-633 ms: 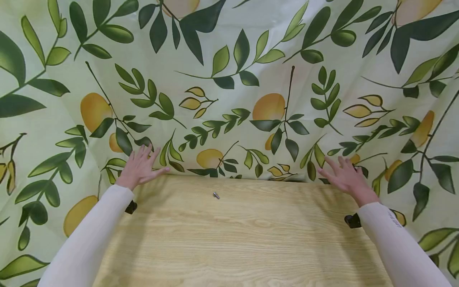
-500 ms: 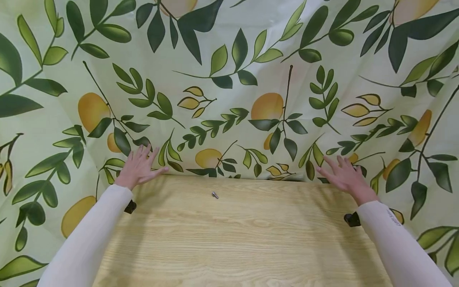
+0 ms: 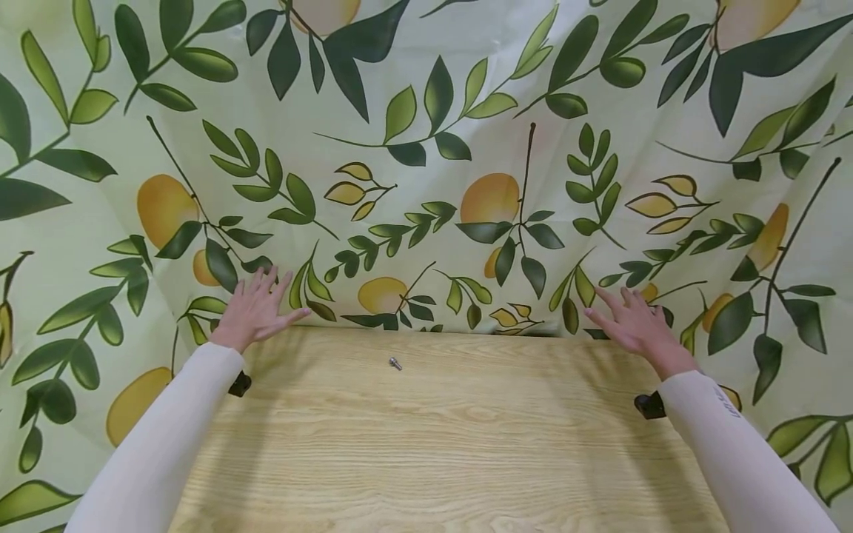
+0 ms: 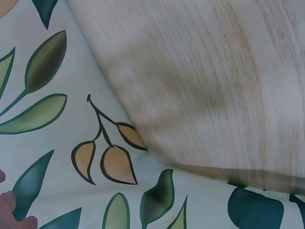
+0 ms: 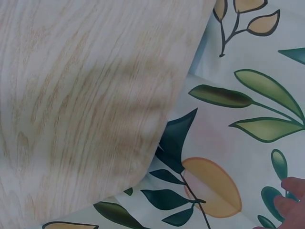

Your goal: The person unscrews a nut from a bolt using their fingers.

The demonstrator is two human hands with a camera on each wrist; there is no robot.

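A small metal screw (image 3: 395,363) lies on the light wood tabletop (image 3: 426,437), near its far edge and left of the middle. My left hand (image 3: 255,311) is held out over the far left corner, fingers spread, holding nothing. Over the far right corner my right hand (image 3: 641,329) is likewise spread and holds nothing. Both hands are well apart from the screw. In the left wrist view only some fingertips (image 4: 14,212) show at the lower left; in the right wrist view, fingertips (image 5: 291,202) show at the lower right. Neither wrist view shows the screw.
A cloth (image 3: 400,185) printed with leaves and orange fruit hangs behind the table and along both sides. The table's rounded corners show against the cloth in both wrist views. A small black device is at the left wrist (image 3: 240,384) and at the right wrist (image 3: 649,406).
The head view has shifted slightly, so the scene sits a little further left. Both hands keep their spread pose, and the screw stays in its place on the table.
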